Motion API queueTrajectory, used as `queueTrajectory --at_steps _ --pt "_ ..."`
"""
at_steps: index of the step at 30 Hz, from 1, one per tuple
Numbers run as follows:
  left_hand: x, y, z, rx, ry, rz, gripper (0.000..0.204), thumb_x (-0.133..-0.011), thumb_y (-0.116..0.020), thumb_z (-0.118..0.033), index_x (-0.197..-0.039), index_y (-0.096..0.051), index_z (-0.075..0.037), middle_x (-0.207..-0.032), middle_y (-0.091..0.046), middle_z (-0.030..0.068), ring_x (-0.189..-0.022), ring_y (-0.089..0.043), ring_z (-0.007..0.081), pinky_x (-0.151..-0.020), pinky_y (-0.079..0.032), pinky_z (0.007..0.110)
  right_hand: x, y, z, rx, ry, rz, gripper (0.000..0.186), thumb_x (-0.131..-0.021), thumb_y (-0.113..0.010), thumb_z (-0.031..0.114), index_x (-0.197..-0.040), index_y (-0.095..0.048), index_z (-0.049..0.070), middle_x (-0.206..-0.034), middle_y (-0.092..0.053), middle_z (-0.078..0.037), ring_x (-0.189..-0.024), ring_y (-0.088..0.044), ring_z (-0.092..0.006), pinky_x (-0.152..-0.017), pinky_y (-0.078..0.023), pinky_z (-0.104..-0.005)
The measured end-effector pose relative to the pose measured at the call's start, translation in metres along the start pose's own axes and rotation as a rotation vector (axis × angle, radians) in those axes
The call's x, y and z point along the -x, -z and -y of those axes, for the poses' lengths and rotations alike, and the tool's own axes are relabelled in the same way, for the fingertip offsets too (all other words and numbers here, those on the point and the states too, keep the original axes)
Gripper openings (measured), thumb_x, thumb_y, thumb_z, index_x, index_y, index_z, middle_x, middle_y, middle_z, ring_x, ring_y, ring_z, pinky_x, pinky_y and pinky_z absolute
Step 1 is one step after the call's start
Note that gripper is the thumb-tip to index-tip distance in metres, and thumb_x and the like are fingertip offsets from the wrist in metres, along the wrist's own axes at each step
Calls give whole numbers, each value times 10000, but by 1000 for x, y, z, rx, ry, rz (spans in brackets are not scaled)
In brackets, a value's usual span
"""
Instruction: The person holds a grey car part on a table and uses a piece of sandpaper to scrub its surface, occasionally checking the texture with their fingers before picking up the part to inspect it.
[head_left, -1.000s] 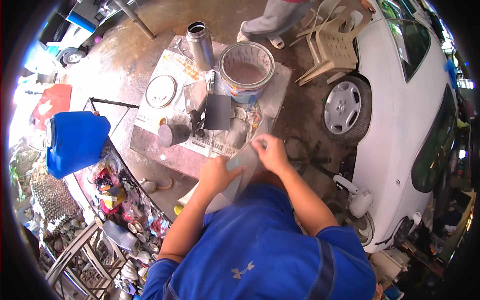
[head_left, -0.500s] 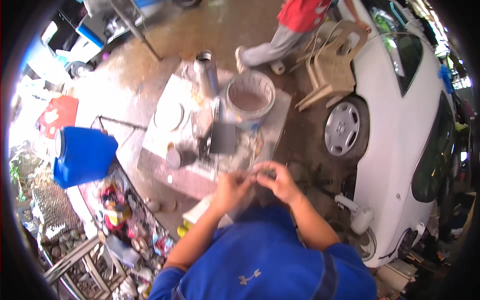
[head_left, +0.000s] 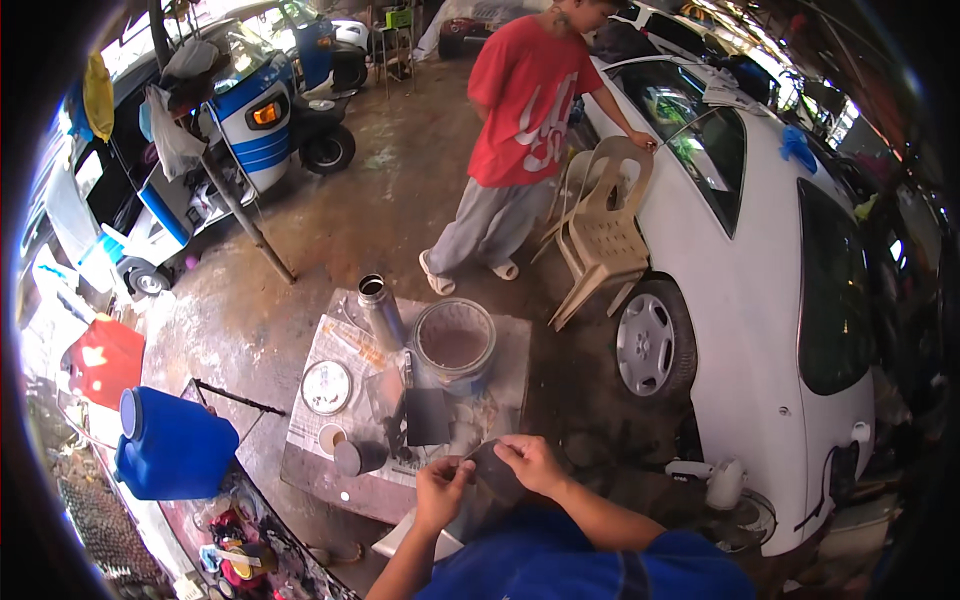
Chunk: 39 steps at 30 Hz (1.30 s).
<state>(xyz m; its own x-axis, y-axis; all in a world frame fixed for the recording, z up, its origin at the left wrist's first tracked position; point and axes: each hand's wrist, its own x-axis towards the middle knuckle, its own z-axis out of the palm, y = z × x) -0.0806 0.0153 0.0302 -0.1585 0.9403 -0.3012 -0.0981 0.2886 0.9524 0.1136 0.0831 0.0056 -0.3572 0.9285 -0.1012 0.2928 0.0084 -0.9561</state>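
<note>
My left hand (head_left: 440,488) and my right hand (head_left: 528,463) together pinch a dark grey sheet (head_left: 484,482), close in front of my blue shirt. Just beyond them is a low paper-covered table (head_left: 505,372). On it stand an open paint can (head_left: 453,344) with brownish filler, a metal flask (head_left: 381,311), a round tin lid (head_left: 326,386), a small cup (head_left: 331,438), a dark small can (head_left: 357,457) and a dark flat plate (head_left: 427,415).
A person in a red shirt (head_left: 520,100) stands beyond the table beside stacked plastic chairs (head_left: 604,235). A white car (head_left: 760,290) fills the right side. A blue jerrycan (head_left: 172,446) and a red container (head_left: 105,360) sit at left; a blue-and-white three-wheeler (head_left: 255,110) is parked behind.
The view has tilted up, bringing the standing person and vehicles into sight. My hands have drawn closer to my body, still holding the grey sheet between them.
</note>
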Motion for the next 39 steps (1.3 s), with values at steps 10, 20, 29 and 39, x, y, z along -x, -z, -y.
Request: queueTrajectory --at_steps 10,20,29,39 --pt "8 9 9 81 -118 -135 201 -972 -732 -141 -912 -714 51 -783 -719 61 -703 -665 112 -688 -529 262 16 4 59 47 -342 342 329 -1078 -563 258 -1152 -669 -44 -845 -729 -63 -769 -742 -206 -667 -591 -312" --pt "18 5 2 -320 -296 -81 159 -936 -745 -117 -895 -753 36 -802 -761 109 -735 -702 154 -709 -539 306 8 1 4 -244 -65 454 243 -945 -741 98 -1144 -621 28 -1104 -684 -60 -1030 -612 -126 -911 -503 -327" --pt "30 -6 10 -515 -261 -142 131 -865 -801 -119 -906 -754 -5 -856 -753 152 -780 -730 273 -732 -546 369 32 -17 -6 -463 -136 316 348 -975 -566 -38 -1315 -561 38 -1276 -567 -58 -1256 -517 -129 -1045 -432 -297" --pt "34 15 -5 -1006 -193 -71 518 -723 -882 -385 -1082 -645 -98 -955 -713 95 -921 -697 309 -839 -454 442 -3 6 -47 184 27 81 209 -992 -640 191 -1102 -593 18 -908 -701 -143 -843 -700 -306 -770 -533 -408"
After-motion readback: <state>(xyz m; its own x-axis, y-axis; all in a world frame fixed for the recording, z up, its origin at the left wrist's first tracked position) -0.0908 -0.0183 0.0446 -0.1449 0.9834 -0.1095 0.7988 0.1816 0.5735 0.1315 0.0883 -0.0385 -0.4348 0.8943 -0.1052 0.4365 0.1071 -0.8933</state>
